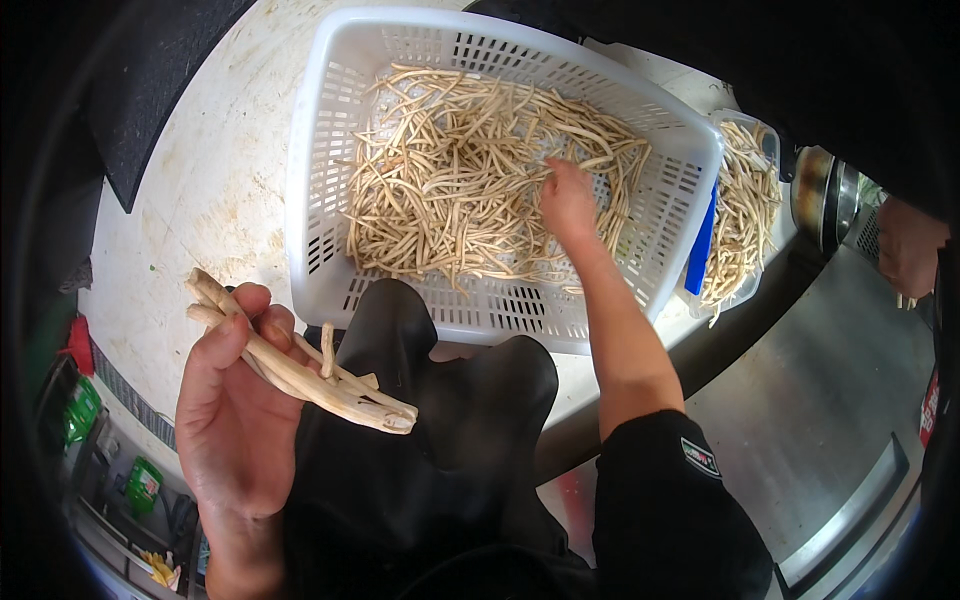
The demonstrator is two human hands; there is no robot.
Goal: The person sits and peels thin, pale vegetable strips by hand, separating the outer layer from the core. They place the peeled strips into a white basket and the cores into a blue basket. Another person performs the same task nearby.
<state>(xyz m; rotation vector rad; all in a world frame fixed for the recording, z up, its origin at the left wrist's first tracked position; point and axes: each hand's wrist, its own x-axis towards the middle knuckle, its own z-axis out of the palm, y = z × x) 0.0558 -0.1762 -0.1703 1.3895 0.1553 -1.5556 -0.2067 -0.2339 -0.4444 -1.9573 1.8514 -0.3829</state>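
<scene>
My left hand [240,405] is raised in front of my lap, closed around a small bunch of thick, pale, root-like stalks [322,382]. One short piece sticks up from the bunch. Before me a white slotted plastic basket [319,150] holds a loose layer of thinner stalks [457,180] of the same pale kind. My right hand [568,201] reaches into the basket's right half. Its fingertips are down among the stalks, and its palm side is hidden, so I cannot tell if it grips any.
Right of the basket stands a clear plastic tub [772,150] of stalks beside a blue strip [703,247]. A metal pot [817,187] and another person's hand [911,247] are farther right, above a steel surface [795,397]. Green packages [142,484] sit on a shelf at lower left.
</scene>
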